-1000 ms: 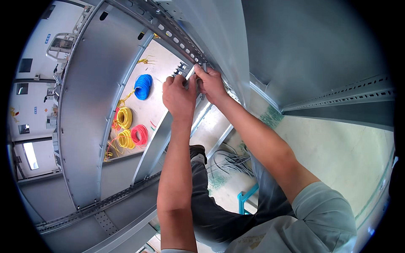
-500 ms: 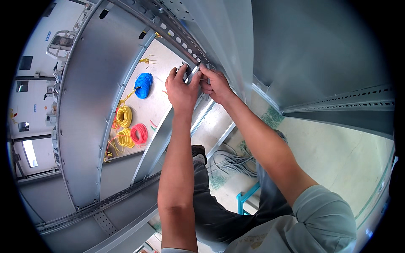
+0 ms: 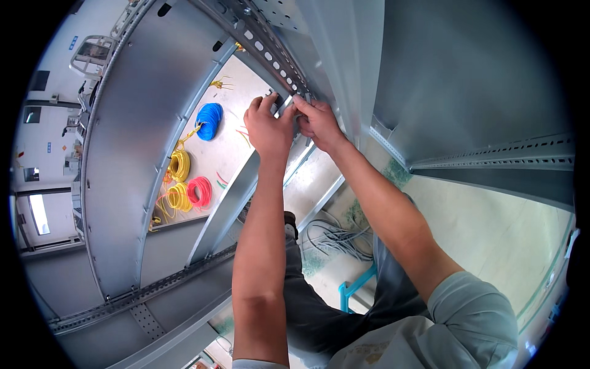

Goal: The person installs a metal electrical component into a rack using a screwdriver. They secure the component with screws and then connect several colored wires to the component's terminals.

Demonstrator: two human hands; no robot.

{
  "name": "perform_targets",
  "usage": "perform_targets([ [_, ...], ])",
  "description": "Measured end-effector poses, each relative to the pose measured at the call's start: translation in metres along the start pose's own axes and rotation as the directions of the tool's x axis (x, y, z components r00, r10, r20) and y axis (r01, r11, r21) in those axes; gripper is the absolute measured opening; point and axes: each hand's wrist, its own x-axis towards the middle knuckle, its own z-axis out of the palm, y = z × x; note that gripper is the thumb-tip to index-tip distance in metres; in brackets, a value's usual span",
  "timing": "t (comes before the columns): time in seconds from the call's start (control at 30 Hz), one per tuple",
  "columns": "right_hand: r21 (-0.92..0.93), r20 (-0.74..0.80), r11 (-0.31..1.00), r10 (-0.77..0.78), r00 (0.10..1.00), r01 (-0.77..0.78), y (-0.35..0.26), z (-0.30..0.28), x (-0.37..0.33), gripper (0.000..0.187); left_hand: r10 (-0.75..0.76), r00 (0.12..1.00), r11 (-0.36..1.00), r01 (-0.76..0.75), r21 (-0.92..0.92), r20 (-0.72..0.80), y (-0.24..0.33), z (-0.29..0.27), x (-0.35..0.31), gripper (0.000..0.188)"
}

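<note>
Both of my hands meet at the lower end of a slotted metal rail inside a grey sheet-metal cabinet frame. My left hand has its fingers bent over a small dark part at the rail's end, its thumb reaching toward the other hand. What lies between those fingers is too small to name. Beside it, my right hand is closed, thumb and forefinger pinched against the rail end. A narrow grey piece shows above and below its fingers, its kind hidden by the hand. A pale metal strip runs between the hands.
Through the frame opening lie a blue wire coil, yellow coils and a red coil. Grey cables sprawl on the floor near my legs, by a turquoise metal frame. A large metal panel stands at right.
The view has shifted slightly, so the cabinet frame sits a little differently. Both hands stay at the rail end; the left fingers have shifted a little and the right hand keeps its pinch.
</note>
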Motion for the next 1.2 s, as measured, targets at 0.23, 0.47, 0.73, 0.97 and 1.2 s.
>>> perform_targets([
  [0.23,-0.184,-0.126,0.967,-0.202,0.971,0.177,0.005,0.011,0.001,0.027,0.05,0.995,0.999,-0.049,-0.011,0.084,-0.004,-0.004,0.003,0.048],
  [0.47,-0.249,-0.168,0.945,-0.259,0.951,0.213,0.007,0.015,-0.003,0.029,0.005,0.995,1.0,-0.005,0.002,0.096,0.0,-0.005,0.001,0.047],
  [0.73,-0.34,-0.118,0.912,-0.283,0.952,0.229,-0.003,0.018,-0.006,0.03,0.006,0.999,1.0,-0.007,0.014,0.052,-0.008,-0.003,-0.005,0.046],
  [0.97,-0.391,-0.055,0.893,-0.264,0.963,0.222,0.001,0.006,-0.003,0.029,-0.125,0.988,0.992,0.122,0.034,0.092,0.008,-0.021,-0.011,0.064],
  [1.2,-0.407,-0.023,0.856,-0.358,0.933,0.318,0.004,0.01,0.0,0.03,-0.144,0.983,0.984,0.13,0.123,0.111,0.005,-0.026,-0.012,0.067],
])
